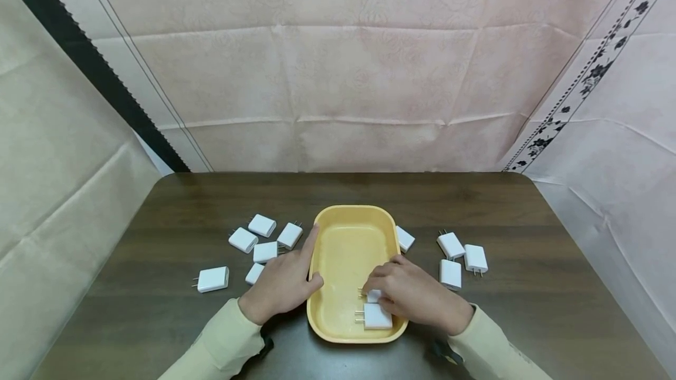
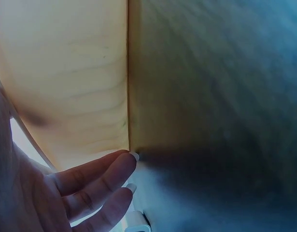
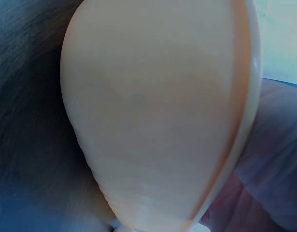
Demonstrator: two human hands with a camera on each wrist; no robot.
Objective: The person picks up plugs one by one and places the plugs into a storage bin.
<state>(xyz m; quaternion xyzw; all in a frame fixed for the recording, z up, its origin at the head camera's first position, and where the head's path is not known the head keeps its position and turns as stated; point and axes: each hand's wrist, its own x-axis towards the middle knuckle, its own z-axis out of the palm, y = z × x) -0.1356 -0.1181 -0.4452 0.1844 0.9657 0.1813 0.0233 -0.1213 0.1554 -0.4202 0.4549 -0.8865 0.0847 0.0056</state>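
A yellow plastic tray [image 1: 351, 239] stands on the table between my hands. My left hand [image 1: 282, 283] holds its left side, the thumb over the rim and the index finger stretched along it. In the left wrist view, the other fingers [image 2: 97, 186] lie against the tray's outer wall [image 2: 85, 72]. Inside the tray at the lower right, my right hand [image 1: 412, 292] pinches a white charger plug [image 1: 374, 296], partly covered by the fingers. Right below it lies another white charger plug [image 1: 377, 316], prongs to the left. The right wrist view mostly shows the tray's outer wall [image 3: 153, 96].
Several white charger plugs [image 1: 262, 225] lie left of the tray, one of them [image 1: 213, 279] further out. Three more plugs [image 1: 450, 274] sit to the right. Another plug [image 1: 404, 239] is close against the tray's right rim. A cloth [image 1: 369, 87] hangs behind the dark wooden table [image 1: 195, 216].
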